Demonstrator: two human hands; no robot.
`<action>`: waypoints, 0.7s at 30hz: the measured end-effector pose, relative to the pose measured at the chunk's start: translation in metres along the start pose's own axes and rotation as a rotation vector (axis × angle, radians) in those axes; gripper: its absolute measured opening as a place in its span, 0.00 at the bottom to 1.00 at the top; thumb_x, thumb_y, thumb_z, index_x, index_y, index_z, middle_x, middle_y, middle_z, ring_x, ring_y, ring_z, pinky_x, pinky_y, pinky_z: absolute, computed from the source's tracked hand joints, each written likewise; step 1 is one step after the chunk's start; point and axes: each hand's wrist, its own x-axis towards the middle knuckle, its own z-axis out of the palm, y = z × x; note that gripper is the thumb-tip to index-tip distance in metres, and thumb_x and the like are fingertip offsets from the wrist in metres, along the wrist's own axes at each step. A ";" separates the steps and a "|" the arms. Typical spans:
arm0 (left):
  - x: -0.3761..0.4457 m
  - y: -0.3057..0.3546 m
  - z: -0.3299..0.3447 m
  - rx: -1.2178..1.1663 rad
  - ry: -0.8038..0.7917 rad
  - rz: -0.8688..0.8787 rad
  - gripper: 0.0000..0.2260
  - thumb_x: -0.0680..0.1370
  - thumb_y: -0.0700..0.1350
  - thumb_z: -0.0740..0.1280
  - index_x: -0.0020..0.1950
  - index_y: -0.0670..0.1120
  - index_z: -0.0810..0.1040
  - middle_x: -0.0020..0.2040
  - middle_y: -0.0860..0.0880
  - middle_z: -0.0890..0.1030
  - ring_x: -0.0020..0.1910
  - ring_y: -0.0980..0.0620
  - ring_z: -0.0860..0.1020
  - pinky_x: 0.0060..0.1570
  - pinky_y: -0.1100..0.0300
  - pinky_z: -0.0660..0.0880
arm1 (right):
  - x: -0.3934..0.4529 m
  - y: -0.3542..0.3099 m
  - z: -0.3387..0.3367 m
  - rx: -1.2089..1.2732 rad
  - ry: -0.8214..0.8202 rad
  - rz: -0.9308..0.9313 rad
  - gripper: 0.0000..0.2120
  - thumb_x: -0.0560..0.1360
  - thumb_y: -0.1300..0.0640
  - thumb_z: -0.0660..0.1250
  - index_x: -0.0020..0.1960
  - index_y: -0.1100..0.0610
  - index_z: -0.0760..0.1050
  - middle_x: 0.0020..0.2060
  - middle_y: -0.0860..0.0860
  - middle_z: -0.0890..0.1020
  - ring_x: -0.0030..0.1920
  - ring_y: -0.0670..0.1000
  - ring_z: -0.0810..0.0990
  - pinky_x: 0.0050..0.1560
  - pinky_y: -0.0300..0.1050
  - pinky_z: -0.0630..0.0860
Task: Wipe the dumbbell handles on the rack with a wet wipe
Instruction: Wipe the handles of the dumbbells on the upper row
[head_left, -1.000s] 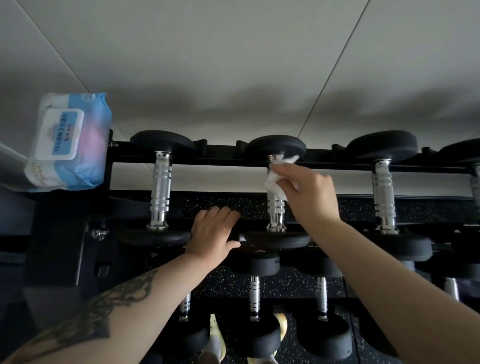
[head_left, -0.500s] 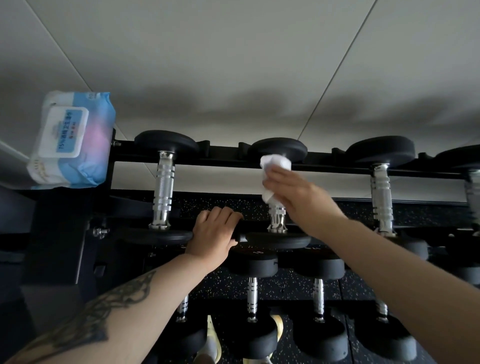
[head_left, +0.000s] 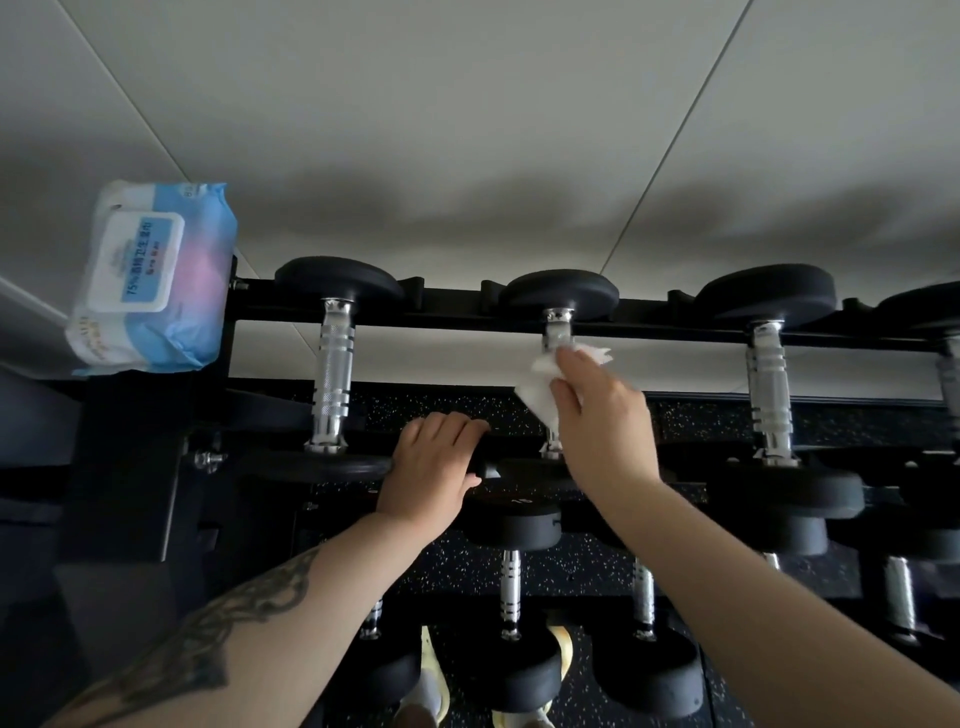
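Head camera looks down onto a black dumbbell rack (head_left: 649, 327) with its top row of dumbbells running from nine o'clock to three o'clock across the middle of the view. The right hand (head_left: 605, 421) pinches a crumpled white wet wipe (head_left: 543, 387) between thumb and curled fingers and presses it against the chrome handle of the middle dumbbell (head_left: 558, 332), just below that dumbbell's far black head. Most of this handle is hidden behind the wipe and the hand; only its upper collar and its lower end show. The left hand (head_left: 431, 467), at about seven o'clock from the wipe, rests on the rack's near rail with its fingers curled over the edge, gripping it, between the left dumbbell (head_left: 332, 374) and the middle one. The left forearm carries a dark tattoo. The left dumbbell's knurled chrome handle stands bare, as does that of the right dumbbell (head_left: 769, 384) at three o'clock from the wipe. At ten o'clock, on the rack's left end, a blue and white pack of wet wipes (head_left: 150, 275) sits with its flip lid closed. Lower-row dumbbells (head_left: 511, 582) lie toward six o'clock, over a speckled black floor.
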 end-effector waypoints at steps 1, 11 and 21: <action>0.000 0.000 0.000 -0.003 0.004 -0.002 0.27 0.62 0.50 0.79 0.59 0.49 0.75 0.51 0.53 0.77 0.50 0.50 0.76 0.54 0.59 0.63 | 0.009 -0.002 0.004 -0.009 -0.032 0.077 0.15 0.80 0.59 0.59 0.66 0.57 0.71 0.50 0.53 0.81 0.43 0.54 0.80 0.43 0.46 0.78; 0.001 0.001 0.001 0.022 0.022 -0.013 0.28 0.61 0.51 0.80 0.58 0.49 0.76 0.49 0.53 0.77 0.48 0.50 0.76 0.52 0.59 0.63 | 0.026 0.026 -0.013 0.058 -0.607 0.377 0.20 0.75 0.45 0.66 0.53 0.62 0.79 0.44 0.57 0.83 0.41 0.53 0.82 0.47 0.46 0.79; 0.001 0.001 0.001 0.029 0.030 -0.006 0.28 0.61 0.50 0.80 0.57 0.48 0.76 0.48 0.52 0.77 0.47 0.49 0.76 0.50 0.57 0.63 | 0.023 0.027 -0.009 0.004 -0.500 0.294 0.16 0.69 0.44 0.73 0.49 0.54 0.80 0.41 0.49 0.83 0.37 0.46 0.79 0.37 0.39 0.77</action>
